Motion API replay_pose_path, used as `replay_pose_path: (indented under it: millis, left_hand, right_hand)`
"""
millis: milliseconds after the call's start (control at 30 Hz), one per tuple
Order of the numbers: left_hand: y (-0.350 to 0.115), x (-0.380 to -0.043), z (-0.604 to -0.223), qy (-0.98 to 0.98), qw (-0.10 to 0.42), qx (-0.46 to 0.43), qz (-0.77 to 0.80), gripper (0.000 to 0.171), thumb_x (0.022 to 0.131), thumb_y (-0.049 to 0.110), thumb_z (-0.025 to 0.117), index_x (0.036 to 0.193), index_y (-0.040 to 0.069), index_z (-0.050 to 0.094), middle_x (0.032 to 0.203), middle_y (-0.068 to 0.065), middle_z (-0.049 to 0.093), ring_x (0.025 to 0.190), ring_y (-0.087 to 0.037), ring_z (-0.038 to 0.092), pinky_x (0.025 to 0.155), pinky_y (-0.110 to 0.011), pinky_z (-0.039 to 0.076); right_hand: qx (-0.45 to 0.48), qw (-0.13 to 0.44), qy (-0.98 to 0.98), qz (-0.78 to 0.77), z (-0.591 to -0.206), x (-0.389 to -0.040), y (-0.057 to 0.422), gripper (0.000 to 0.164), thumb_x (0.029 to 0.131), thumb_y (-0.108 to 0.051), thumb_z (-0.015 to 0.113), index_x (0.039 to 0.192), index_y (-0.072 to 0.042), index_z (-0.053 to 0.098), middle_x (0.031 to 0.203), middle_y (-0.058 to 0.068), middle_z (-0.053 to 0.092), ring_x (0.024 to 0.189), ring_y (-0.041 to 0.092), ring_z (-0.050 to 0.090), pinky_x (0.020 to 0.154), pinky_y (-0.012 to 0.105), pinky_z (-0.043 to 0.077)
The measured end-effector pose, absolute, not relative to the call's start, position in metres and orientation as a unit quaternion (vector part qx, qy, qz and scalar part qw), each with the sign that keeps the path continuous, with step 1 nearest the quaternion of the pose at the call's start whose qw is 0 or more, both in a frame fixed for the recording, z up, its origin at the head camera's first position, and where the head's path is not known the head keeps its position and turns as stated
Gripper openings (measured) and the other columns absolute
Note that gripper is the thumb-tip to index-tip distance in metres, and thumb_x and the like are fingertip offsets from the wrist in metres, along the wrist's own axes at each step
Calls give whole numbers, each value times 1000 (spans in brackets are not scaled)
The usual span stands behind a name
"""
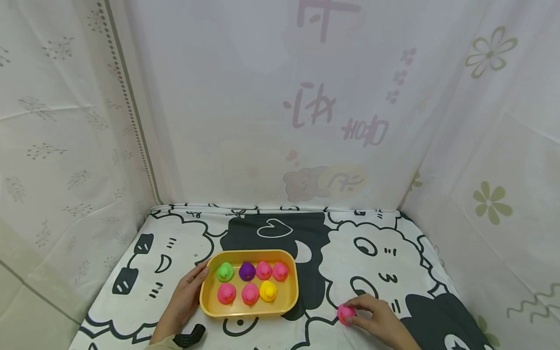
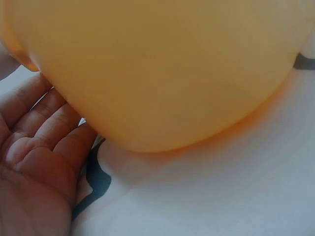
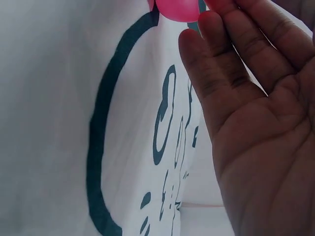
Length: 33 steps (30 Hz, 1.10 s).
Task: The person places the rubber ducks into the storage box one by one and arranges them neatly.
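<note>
A yellow tray (image 1: 205, 307) lies on the patterned cloth, bearing several small rubber ducks: green (image 1: 225, 272), purple (image 1: 247, 271), yellow (image 1: 268, 290) and several pink ones (image 1: 226, 293). At its left end, my left hand (image 1: 185, 294) rests against the tray's side, its fingers fairly straight along the outer wall in the left wrist view. To the right of the tray, my right hand (image 1: 380, 318) pinches one pink rubber duck (image 1: 344, 315) between thumb and fingers, low over the cloth. Only the underside of that duck (image 3: 178, 10) shows in the right wrist view.
The black-and-white cartoon cloth (image 1: 385, 243) covers the table. Pale printed curtains (image 1: 245, 121) hang behind and on both sides. A black strap device (image 1: 190, 336) sits on the left wrist.
</note>
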State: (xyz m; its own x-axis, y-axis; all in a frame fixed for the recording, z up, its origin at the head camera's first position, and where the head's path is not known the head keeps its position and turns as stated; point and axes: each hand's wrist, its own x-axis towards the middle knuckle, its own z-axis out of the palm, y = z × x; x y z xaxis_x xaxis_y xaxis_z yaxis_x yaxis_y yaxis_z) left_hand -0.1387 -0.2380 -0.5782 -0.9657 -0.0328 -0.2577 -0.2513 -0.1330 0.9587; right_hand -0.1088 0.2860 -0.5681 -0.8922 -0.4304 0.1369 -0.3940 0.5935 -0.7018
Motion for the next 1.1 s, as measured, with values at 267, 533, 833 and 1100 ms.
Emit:
replay_pose_path:
  millis: [267,533,833,1100]
  left_hand:
    - [-237,-138,-577,656,71,-106,744,67,102,46,55,156,11,37,160,-8,34,122,3,50,107,-28,41]
    - [-236,-138,-575,656,70,-109,743,66,102,46,56,156,12,38,160,-8,34,127,-2,49,107,-29,41]
    - [-235,-137,-573,660,69,-108,740,66,102,45,56,156,12,38,159,-9,35,123,0,51,106,-28,42]
    - [-236,-135,-572,655,69,-107,745,66,102,44,56,156,10,38,159,-10,35,119,4,52,104,-23,43]
  right_hand:
    - [-248,-7,882,-401,-565,-111,283,24,88,-34,78,111,-27,74,105,-14,71,97,9,68,83,32,59]
    - [-249,-3,876,-414,-561,-116,276,25,87,-33,79,111,-27,74,106,-12,71,97,10,68,85,30,59]
    - [-236,17,879,-413,-552,-122,270,25,87,-33,79,111,-28,74,106,-14,70,99,9,66,89,32,58]
    - [-248,27,876,-412,-547,-130,265,26,88,-39,76,112,-30,74,107,-14,70,101,11,67,90,37,58]
